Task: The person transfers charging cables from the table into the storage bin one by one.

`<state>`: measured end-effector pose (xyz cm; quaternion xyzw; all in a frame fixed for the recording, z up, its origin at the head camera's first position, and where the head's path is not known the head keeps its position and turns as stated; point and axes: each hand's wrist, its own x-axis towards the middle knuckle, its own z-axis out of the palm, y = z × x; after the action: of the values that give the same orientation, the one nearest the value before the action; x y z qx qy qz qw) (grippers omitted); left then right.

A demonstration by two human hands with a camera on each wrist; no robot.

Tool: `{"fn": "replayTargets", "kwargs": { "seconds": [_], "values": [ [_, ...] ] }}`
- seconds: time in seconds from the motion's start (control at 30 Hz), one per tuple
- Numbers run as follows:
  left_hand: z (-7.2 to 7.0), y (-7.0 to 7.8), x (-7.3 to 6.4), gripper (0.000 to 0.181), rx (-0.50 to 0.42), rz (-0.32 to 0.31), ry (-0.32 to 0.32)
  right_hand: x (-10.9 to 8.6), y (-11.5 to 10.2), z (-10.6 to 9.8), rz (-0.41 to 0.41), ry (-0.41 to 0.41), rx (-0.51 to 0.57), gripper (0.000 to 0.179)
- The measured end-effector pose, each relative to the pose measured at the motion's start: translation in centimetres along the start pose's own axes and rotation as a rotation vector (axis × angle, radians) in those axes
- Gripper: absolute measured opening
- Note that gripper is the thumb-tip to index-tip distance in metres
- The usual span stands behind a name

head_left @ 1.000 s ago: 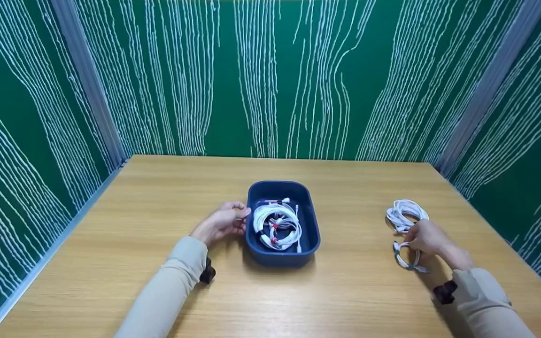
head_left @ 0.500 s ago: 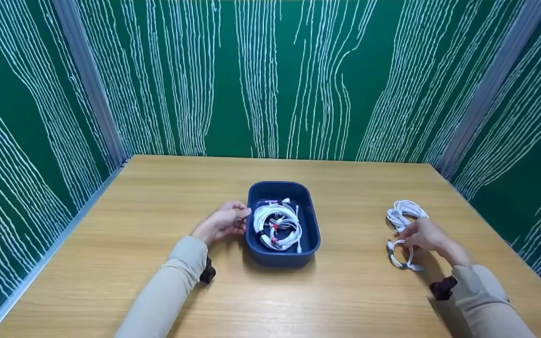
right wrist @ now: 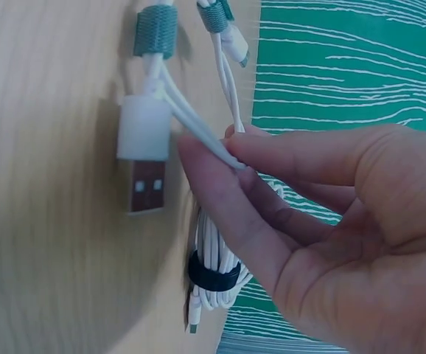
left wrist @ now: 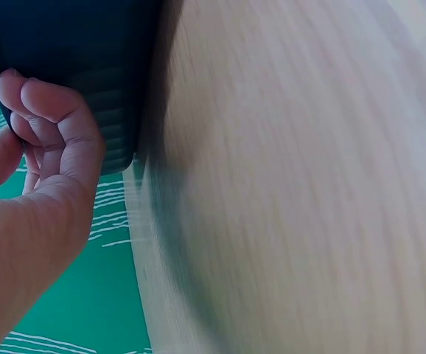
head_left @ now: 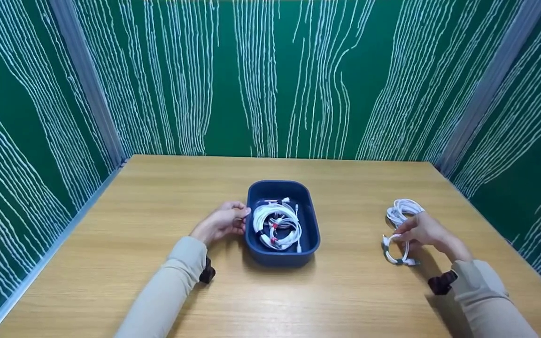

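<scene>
My left hand [head_left: 223,220] pinches the left rim of a dark blue plastic box [head_left: 315,234]; in the left wrist view its fingers [left wrist: 54,103] lie curled against the outer wall. Inside the box lie coiled white cables [head_left: 262,216], some with red ties. At the right, my right hand [head_left: 432,234] pinches a small coiled white USB cable [head_left: 395,259] between thumb and fingers, just above the table. Green straps [right wrist: 156,31] bind this coil, and its USB plug [right wrist: 148,155] hangs toward the wrist camera. A larger white cable coil [head_left: 404,209] lies behind the right hand, partly hidden by it.
The wooden table [head_left: 181,183] reaches back to a green wall [head_left: 294,80] with white wavy lines. Similar panels with grey posts [head_left: 94,84] stand at both sides. A black strap [right wrist: 213,273] wraps the larger coil.
My right hand has lifted the small USB cable slightly and moved it a little left and away from me. The left hand and the box have stayed in place.
</scene>
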<state>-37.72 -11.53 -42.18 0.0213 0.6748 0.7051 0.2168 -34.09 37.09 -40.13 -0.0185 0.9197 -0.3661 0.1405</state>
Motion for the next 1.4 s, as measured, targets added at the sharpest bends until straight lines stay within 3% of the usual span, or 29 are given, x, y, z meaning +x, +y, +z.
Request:
{"fn": "replayTargets", "kwargs": {
  "seconds": [0.3, 0.7, 1.07, 1.27, 1.4],
  "values": [
    [-0.1, -0.3, 0.3, 0.014, 0.006, 0.018, -0.037, 0.3, -1.2, 0.0, -0.054, -0.01, 0.029, 0.02],
    [-0.1, -0.1, 0.2, 0.011, -0.006, 0.007, -0.004, 1.6, -3.0, 0.5, -0.108, 0.019, 0.023, 0.02],
    [-0.1, -0.2, 0.1, 0.009, -0.007, 0.004, -0.008, 2.6, -4.9, 1.4, -0.055, -0.035, 0.084, 0.025],
    [-0.1, -0.2, 0.1, 0.012, -0.002, 0.012, -0.02, 3.4, -6.3, 1.8, -0.126, -0.089, 0.17, 0.027],
    [0.0, -0.1, 0.2, 0.012, -0.009, 0.008, -0.017, 3.8, -7.3, 1.9, -0.122, -0.108, 0.21, 0.028]
  ]
}}
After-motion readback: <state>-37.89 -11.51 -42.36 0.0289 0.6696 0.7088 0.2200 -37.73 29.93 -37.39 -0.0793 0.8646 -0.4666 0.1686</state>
